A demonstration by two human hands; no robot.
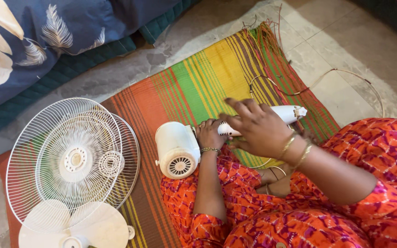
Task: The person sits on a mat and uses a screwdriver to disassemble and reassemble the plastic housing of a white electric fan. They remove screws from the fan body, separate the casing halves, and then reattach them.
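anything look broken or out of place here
Yes: the fan is in pieces. Both hands, left hand and right hand, hold the white motor housing by its neck, off any stand. The wire guards and blades lie loose on the striped mat, whose far edge is frayed.

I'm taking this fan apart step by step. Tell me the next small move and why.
Probably steady the white motor housing first: the left hand grips the neck beside it, the right hand lies over that neck, and the housing only rests on the striped mat.
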